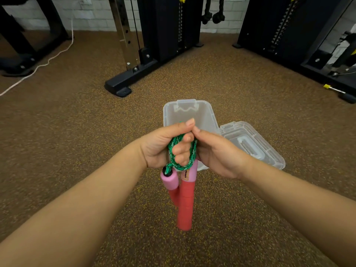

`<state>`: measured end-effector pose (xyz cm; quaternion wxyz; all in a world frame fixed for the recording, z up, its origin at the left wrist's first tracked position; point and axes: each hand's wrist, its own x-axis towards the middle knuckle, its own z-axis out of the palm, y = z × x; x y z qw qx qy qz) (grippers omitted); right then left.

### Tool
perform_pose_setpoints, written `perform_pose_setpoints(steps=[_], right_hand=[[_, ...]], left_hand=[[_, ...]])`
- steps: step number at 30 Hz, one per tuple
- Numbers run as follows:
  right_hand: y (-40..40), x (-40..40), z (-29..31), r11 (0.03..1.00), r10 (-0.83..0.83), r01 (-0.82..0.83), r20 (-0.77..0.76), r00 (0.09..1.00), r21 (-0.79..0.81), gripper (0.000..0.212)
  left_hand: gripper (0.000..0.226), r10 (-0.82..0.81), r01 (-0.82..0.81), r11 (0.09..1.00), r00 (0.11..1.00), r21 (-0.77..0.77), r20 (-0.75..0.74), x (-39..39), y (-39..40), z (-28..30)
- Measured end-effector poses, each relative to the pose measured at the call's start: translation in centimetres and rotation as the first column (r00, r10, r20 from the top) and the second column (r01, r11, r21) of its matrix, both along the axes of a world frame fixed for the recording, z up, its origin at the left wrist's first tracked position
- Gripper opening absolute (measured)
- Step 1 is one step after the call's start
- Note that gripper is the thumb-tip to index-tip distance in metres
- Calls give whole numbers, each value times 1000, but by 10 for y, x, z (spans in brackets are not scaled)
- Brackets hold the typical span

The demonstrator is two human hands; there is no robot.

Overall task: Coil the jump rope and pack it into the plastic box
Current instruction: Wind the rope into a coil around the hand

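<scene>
The jump rope (173,153) has a green braided cord and two pink-and-red handles (185,201). My left hand (163,147) grips the coiled cord, which is wound around its fingers. Both handles hang down below that fist. My right hand (213,153) presses against the coil from the right, thumb and fingertips pinching the cord at the top. The clear plastic box (188,114) sits open on the floor just beyond my hands. Its lid (256,143) lies flat to the right, under my right hand. The hands hide the near part of the box.
Brown speckled gym flooring (77,141) spreads all around. The black base of a cable machine (123,85) stands ahead to the left, and more black equipment (289,35) at the back right. A white cord (46,62) trails across the floor at far left.
</scene>
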<state>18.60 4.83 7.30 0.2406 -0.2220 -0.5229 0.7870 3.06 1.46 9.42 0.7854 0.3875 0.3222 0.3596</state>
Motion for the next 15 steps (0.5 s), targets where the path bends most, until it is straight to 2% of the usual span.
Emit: perform_pose_setpoints(steps=[1, 2, 4, 7, 12, 15], right_hand=[[3, 5, -1, 999, 32, -32, -18, 999, 0, 22], [6, 10, -1, 999, 53, -53, -14, 998, 8, 25], [9, 17, -3, 996, 74, -75, 27, 997, 44, 42], [8, 19, -6, 992, 75, -82, 83, 994, 91, 50], [8, 18, 0, 987, 48, -72, 157, 986, 147, 39], [8, 19, 6, 987, 54, -75, 143, 988, 145, 30]], left_hand=[[33, -9, 9, 1000, 1000, -1, 29, -3, 1, -2], [32, -16, 16, 1000, 999, -3, 51, -5, 1, -4], [31, -43, 44, 999, 996, -6, 82, -9, 2, -7], [27, -126, 127, 992, 988, -12, 88, -7, 3, -9], [25, -195, 195, 981, 980, 15, 43, -2, 6, -6], [29, -250, 250, 966, 968, 60, -5, -3, 5, 3]])
